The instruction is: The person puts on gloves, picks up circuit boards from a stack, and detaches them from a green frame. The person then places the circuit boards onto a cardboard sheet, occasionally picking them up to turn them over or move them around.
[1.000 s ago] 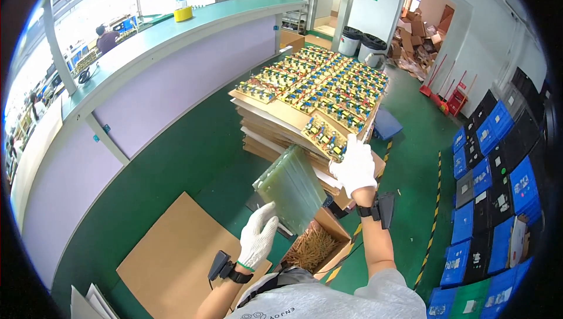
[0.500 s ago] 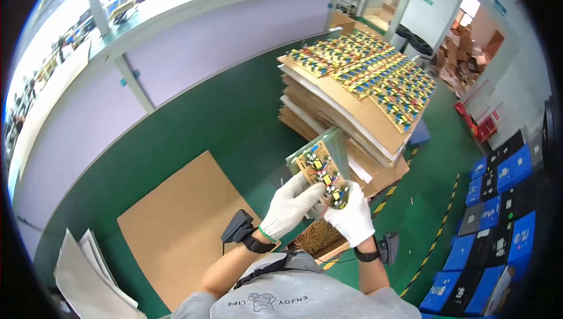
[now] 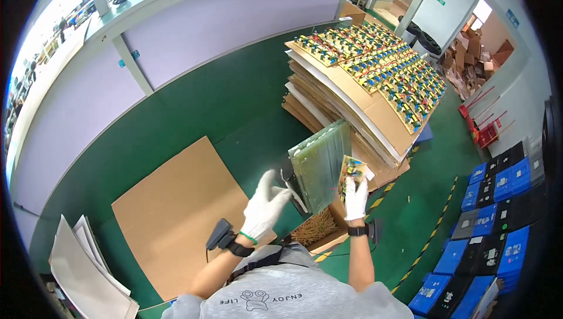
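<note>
Grasping one board (image 3: 352, 166) in the right hand (image 3: 356, 199), just beside the green panels (image 3: 321, 169), with an apparently empty left hand (image 3: 265, 208), many boards (image 3: 375, 71) left on the stack (image 3: 378, 120), and finished count unclear.

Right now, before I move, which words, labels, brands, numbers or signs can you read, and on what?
Grey shirt: legible dark lettering either side of a cartoon figure; wording left out.
Green sign: too small to read.
Blue sign at upper right: too small.
White marks on blue and black boxes: too small.
Circuit board in the right hand: none legible.
</note>
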The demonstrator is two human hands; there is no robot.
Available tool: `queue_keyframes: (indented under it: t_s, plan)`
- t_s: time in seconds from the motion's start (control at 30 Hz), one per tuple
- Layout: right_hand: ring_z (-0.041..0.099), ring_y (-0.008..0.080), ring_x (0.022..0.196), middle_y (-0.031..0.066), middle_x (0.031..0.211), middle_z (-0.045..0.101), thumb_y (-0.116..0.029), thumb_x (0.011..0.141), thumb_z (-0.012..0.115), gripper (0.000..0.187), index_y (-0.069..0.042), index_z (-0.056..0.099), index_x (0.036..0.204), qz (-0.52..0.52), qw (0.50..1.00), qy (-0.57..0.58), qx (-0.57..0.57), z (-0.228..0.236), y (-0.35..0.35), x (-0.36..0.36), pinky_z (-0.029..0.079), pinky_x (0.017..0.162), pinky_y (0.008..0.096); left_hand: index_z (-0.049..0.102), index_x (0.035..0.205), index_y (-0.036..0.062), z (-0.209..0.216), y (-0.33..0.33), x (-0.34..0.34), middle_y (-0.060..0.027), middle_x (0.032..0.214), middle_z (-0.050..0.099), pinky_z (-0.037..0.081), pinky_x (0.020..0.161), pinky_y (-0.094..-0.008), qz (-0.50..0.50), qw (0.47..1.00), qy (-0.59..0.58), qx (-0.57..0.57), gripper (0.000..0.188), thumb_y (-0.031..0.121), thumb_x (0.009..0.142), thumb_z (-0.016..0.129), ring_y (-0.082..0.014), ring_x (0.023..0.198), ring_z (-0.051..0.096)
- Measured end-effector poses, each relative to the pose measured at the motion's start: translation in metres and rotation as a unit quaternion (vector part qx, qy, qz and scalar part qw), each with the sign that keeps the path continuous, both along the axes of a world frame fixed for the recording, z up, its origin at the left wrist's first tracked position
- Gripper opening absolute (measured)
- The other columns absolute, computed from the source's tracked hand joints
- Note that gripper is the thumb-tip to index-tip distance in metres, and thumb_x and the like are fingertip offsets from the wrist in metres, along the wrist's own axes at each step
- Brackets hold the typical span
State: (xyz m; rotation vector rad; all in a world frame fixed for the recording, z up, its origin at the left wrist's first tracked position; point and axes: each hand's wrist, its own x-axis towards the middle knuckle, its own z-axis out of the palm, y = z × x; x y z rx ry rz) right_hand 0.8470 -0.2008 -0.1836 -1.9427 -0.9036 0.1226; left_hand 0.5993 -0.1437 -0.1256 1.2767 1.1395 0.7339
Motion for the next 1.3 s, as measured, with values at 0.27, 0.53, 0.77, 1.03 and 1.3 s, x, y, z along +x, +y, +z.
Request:
queue_keyframes:
  t_s: [0.27, 0.53, 0.77, 1.03, 1.3]
  plan:
    - [0.060, 0.0381, 0.086, 0.0204, 0.093, 0.063, -0.029, 0.086, 0.068, 0.035, -0.001, 0.055, 0.103, 0.061, 0.995, -0.078, -0.012, -0.023, 0.028, -0.003, 0.048, 0.077, 0.0440, 0.038, 0.140, -0.0015, -0.024, -0.010, -0.029, -0.0082, 0.096, 0.061, 0.049, 0.072, -0.0249, 0.096, 0.987, -0.094, -0.090, 0.058, 0.017, 0.090, 0.062, -0.0108, 0.078, 0.057]
    - [0.061, 0.0418, 0.079, 0.0221, 0.087, 0.063, -0.025, 0.089, 0.061, 0.028, -0.001, 0.054, 0.102, 0.029, 0.994, -0.085, -0.055, -0.026, 0.046, 0.014, 0.047, 0.071, 0.0471, 0.043, 0.137, 0.0006, -0.031, -0.012, -0.029, -0.0099, 0.103, 0.064, 0.049, 0.074, -0.0251, 0.099, 0.990, -0.045, -0.088, 0.053, 0.018, 0.090, 0.060, -0.0108, 0.080, 0.059]
    - [0.055, 0.0355, 0.065, 0.0201, 0.075, 0.059, -0.030, 0.097, 0.048, 0.033, 0.000, 0.060, 0.095, 0.043, 0.998, -0.006, -0.040, -0.065, 0.065, 0.044, 0.043, 0.062, 0.0426, 0.040, 0.138, -0.0024, -0.036, -0.019, -0.027, -0.0140, 0.104, 0.064, 0.051, 0.074, -0.0251, 0.073, 0.995, -0.008, -0.072, 0.050, 0.012, 0.093, 0.056, -0.0129, 0.082, 0.061]
    - [0.059, 0.0227, 0.071, 0.0089, 0.086, 0.062, -0.049, 0.100, 0.038, 0.048, -0.005, 0.055, 0.110, 0.033, 0.901, 0.411, 0.132, -0.026, 0.033, -0.028, 0.050, 0.072, 0.0351, 0.044, 0.137, 0.0038, 0.000, -0.021, -0.004, -0.0121, 0.115, 0.064, 0.048, 0.089, -0.0325, -0.079, 0.996, 0.045, -0.018, 0.062, 0.031, 0.085, 0.066, -0.0202, 0.100, 0.061]
    - [0.053, 0.0188, 0.109, 0.0074, 0.123, 0.053, -0.050, 0.099, 0.038, 0.057, -0.005, 0.044, 0.132, 0.037, 0.945, 0.275, 0.176, 0.032, 0.008, -0.096, 0.045, 0.093, 0.0363, 0.067, 0.104, 0.0087, 0.017, -0.007, -0.007, -0.0098, 0.091, 0.067, 0.051, 0.071, -0.0336, -0.150, 0.955, 0.140, 0.216, 0.031, 0.028, 0.081, 0.071, -0.0240, 0.078, 0.065]
